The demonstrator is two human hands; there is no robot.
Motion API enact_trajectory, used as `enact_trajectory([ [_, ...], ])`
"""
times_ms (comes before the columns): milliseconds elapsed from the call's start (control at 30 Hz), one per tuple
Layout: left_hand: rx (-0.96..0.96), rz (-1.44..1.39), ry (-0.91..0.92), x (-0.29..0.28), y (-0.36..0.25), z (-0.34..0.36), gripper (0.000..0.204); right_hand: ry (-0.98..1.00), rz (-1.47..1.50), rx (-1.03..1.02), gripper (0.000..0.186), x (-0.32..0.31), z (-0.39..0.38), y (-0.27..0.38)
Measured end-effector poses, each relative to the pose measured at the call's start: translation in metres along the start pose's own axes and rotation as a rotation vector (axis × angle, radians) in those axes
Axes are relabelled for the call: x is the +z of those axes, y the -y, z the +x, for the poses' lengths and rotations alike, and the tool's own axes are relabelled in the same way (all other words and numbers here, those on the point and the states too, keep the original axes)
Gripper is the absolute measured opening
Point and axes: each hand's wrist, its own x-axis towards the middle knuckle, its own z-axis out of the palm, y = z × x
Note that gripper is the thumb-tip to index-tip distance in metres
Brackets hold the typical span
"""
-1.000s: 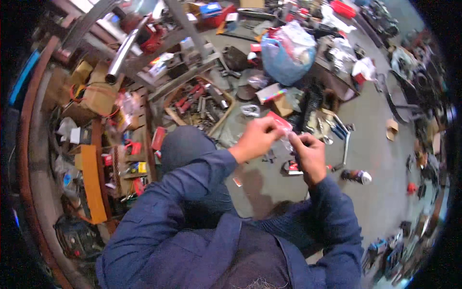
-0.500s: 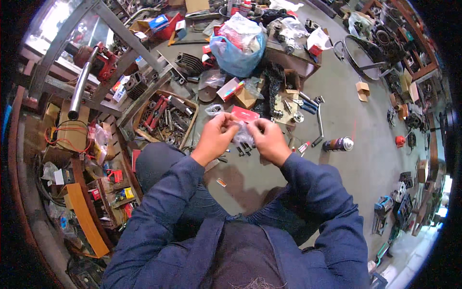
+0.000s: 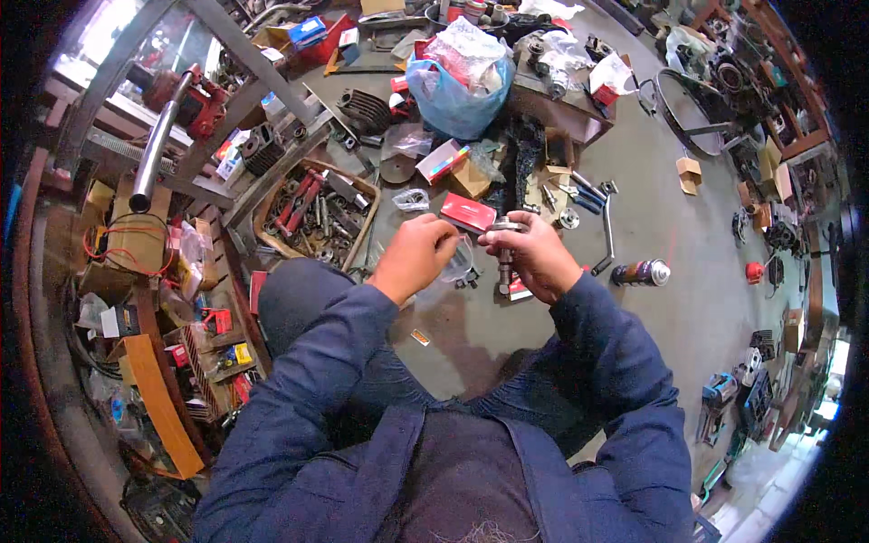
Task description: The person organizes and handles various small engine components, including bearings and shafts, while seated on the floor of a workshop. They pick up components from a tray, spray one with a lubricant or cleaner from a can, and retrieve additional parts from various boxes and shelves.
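Note:
My left hand [image 3: 416, 258] is closed, with a clear plastic bag [image 3: 459, 261] pinched in its fingertips. In my right hand [image 3: 536, 256] is a short metal shaft [image 3: 505, 268] with a round head, gripped between thumb and fingers and pointing downward, outside the bag. A red box [image 3: 467, 213] lies just beyond both hands. Under my right hand a red and white item [image 3: 520, 290] shows in part. A small orange and white sticker [image 3: 420, 338] lies on the floor nearer to me.
Left of the hands stands a wooden tray [image 3: 369, 237] of tools and metal parts. A blue plastic bag [image 3: 460, 95] sits further off. To the right are a spray can [image 3: 641, 272], a bent metal wrench [image 3: 606, 237] and blue-handled pliers [image 3: 588, 197].
The hands were close together over the bag; they have moved apart. The metal shaft is now in view in my right hand, while the bag stays with my left. The view has shifted slightly.

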Motion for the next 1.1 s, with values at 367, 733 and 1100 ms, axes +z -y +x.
enact_trajectory([
  [367, -0.854, -0.783, -0.82, -0.227, 0.249, -0.179, 0.009, -0.2, 0.165, 0.085, 0.016, -0.047, 0.01, 0.032],
  [733, -0.471, -1.366, -1.554, -0.281, 0.348, -0.258, 0.031, -0.144, 0.04, 0.158, 0.029, -0.021, 0.009, 0.017],
  [1100, -0.463, -0.706, 0.226, -0.216, 0.15, -0.057, 0.046, -0.262, 0.382, -0.156, 0.017, -0.059, 0.014, 0.035],
])
